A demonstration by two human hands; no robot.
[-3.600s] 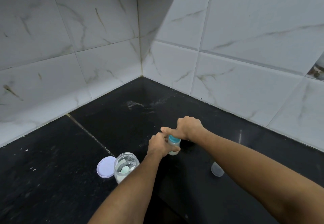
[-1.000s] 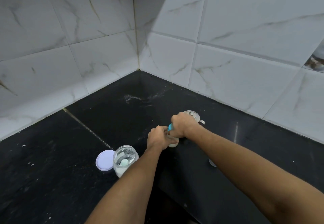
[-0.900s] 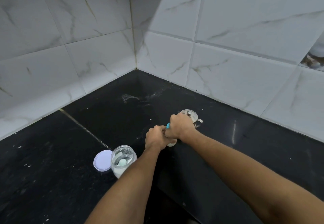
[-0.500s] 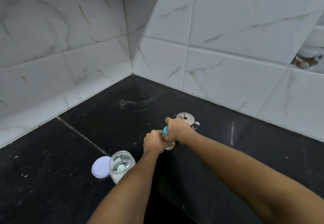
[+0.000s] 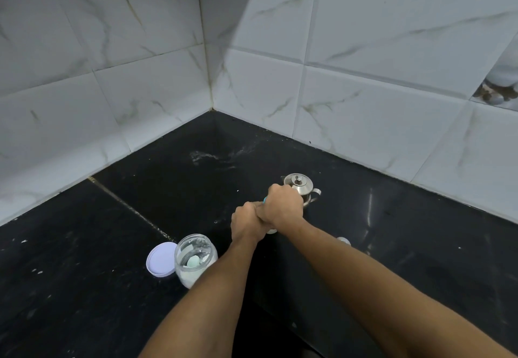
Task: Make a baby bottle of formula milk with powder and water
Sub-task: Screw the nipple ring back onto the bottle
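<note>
- Walls (image 5: 364,49) of white marbled tile meet in a far corner, closing off the work area on two sides.
- Desk (image 5: 84,287) of black stone carries everything. A pale smear lies on it far from the hands, toward the corner.
- Left hand (image 5: 246,221) and right hand (image 5: 283,209) are pressed together at mid-desk, both clamped on the baby bottle (image 5: 271,231). The left wraps the body to steady it and the right curls over the top. This looks like a twisting grip, one hand bracing against the other.
- Powder jar (image 5: 196,259) stands open, near and left of the hands. A pale green scoop (image 5: 193,261) rests inside on the white powder, within easy reach.
- Steel pot (image 5: 298,186) with a knobbed cover sits just beyond the right hand. It is probably the water source, kept close for pouring.
- Jar lid (image 5: 161,259), lilac-white, lies flat and touching the jar's left side, set aside so the mouth stays free.
- Of the bottle itself, only the pale base and a sliver of teal collar (image 5: 265,200) show between the fingers. Whether the top is being tightened or loosened cannot be told, nor can the contents.
- Clear cap (image 5: 343,241) peeks out past the right forearm, apart from the bottle and likely waiting to go on last.
</note>
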